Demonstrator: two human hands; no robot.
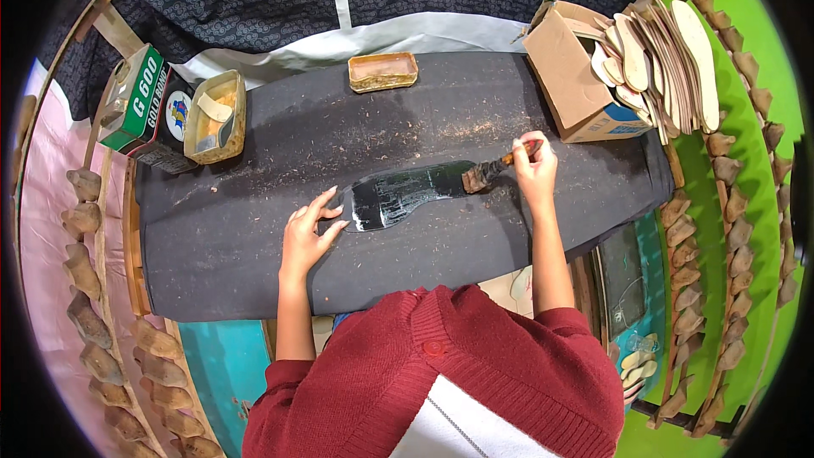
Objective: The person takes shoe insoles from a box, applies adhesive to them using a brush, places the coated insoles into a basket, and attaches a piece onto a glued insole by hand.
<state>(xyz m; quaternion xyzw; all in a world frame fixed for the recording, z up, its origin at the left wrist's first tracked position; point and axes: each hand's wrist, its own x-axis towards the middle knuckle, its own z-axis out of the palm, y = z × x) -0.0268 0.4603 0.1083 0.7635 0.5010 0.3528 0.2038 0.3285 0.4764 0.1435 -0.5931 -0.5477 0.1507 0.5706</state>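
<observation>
A black shoe sole [411, 195] lies flat on the dark cloth of the table, with wet-looking shine and white streaks over its left half. My left hand [307, 233] curves its thumb and index finger around the sole's left end and steadies it. In my right hand [536, 171] is a brush [489, 172], pinched by its orange-brown handle. The brush's dark, caked bristles touch the right end of the sole.
A shallow yellowish tray [383, 73] stands at the far edge. At left are a green and black tin [146, 110] and a yellowish tub [222, 146] with a scraper inside. A cardboard box [564, 76] with insole-shaped pieces [678, 68] is at right. Wooden shoe-last racks [89, 322] flank the table.
</observation>
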